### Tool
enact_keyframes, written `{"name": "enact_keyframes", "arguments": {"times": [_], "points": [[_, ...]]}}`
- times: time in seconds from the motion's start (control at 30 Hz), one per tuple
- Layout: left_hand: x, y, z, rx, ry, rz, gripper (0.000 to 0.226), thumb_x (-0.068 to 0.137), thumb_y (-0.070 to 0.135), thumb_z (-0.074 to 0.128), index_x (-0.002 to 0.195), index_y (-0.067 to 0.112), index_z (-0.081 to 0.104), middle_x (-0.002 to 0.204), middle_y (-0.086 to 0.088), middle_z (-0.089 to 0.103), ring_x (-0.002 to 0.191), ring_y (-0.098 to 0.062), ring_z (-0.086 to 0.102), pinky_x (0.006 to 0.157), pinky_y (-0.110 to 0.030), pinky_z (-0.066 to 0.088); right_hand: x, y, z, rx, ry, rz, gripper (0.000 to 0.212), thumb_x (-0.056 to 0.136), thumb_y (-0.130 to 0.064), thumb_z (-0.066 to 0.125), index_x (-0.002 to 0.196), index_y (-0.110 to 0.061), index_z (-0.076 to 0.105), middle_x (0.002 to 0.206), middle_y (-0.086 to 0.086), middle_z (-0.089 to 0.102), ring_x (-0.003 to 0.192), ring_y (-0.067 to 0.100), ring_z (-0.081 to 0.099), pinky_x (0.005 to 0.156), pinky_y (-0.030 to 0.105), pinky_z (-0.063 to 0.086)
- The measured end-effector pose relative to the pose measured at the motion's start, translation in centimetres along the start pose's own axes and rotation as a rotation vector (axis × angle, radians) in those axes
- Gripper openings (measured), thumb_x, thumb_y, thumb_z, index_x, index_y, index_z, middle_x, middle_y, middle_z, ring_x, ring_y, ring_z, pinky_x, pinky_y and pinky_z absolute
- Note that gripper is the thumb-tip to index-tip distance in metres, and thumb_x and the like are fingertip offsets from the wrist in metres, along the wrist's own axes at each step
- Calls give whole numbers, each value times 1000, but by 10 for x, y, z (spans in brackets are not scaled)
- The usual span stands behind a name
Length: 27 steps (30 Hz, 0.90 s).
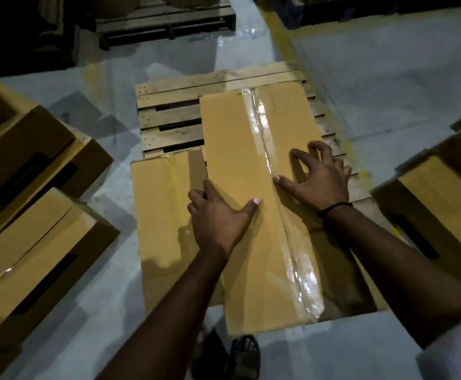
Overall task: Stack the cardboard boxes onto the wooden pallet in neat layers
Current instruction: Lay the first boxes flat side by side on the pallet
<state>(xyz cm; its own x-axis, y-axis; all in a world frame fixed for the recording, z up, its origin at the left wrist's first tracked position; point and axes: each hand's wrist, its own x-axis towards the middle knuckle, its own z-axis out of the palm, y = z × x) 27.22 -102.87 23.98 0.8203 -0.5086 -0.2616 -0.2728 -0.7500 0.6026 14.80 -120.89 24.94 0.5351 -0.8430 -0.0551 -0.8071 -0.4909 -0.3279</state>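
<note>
Foot: your sandalled foot stands on the floor just off the near end of the wooden pallet.
Left hand: your left hand lies spread and flat on top of the taped box over the pallet's near half. The thumb is out and the fingers reach the box's left edge. It presses and grasps nothing.
Right hand: your right hand sits a little farther along the pallet, on the other side of the tape seam. The fingers are arched, the tips touch the cardboard, and nothing is in its hold.
Taped box: it runs lengthwise down the pallet's right side, and its far end stops short of the last boards. Its near end seems to hang past the pallet's near edge, though you cannot be sure from here.
Step in hand: you look to be squaring this box. Keep both palms flat and push evenly along the pallet's length, so the box slides without twisting. Judge the line by its left edge against the neighbour.
Second box: it sits on the pallet's near-left corner, tight beside the taped box and lower.
Bare boards: the pallet's far-left part is uncovered, so the layer is not yet full.
Waiting boxes: the left boxes lie on the floor left of the pallet, and one right box lies to its right.
Beyond: another pallet stands well past the wooden pallet's far end.
</note>
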Motion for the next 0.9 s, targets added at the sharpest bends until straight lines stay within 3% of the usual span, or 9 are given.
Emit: {"name": "enact_keyframes", "arguments": {"times": [0.33,0.6,0.77,0.83,0.9], "points": [[8,-5,69,-14,-78,-33,116,73,77,69,158,20,16,145,-9,26,134,-32,34,105,-44,44,21,54,34,-39,-66,-14,87,68,-84,51,142,-39,51,158,-1,26,132,39,36,106,52,28],[22,-29,128,-61,-109,-116,116,78,73,68,161,20,8,145,-2,22,136,-28,31,107,-45,45,51,88,98,182,-57,-13,62,77,-68,67,133,-42,59,154,-7,32,135,35,33,105,51,29],[40,-38,143,-36,9,-101,96,87,61,67,159,19,20,147,-6,27,132,-26,36,98,-36,45,76,86,134,299,10,-10,56,80,-54,75,132,-38,60,152,-5,36,137,33,33,106,48,27],[59,-59,149,31,-35,-144,90,89,60,65,158,22,20,145,-5,29,130,-26,39,98,-39,46,90,84,164,335,-108,50,63,81,-50,77,138,-36,56,157,-5,31,142,30,29,111,50,23],[73,-89,153,208,-202,-180,93,89,58,67,159,29,12,148,-5,23,130,-34,38,96,-47,49,99,86,195,399,-326,130,72,82,-48,77,146,-34,48,164,-5,19,148,27,22,118,55,20]]}}
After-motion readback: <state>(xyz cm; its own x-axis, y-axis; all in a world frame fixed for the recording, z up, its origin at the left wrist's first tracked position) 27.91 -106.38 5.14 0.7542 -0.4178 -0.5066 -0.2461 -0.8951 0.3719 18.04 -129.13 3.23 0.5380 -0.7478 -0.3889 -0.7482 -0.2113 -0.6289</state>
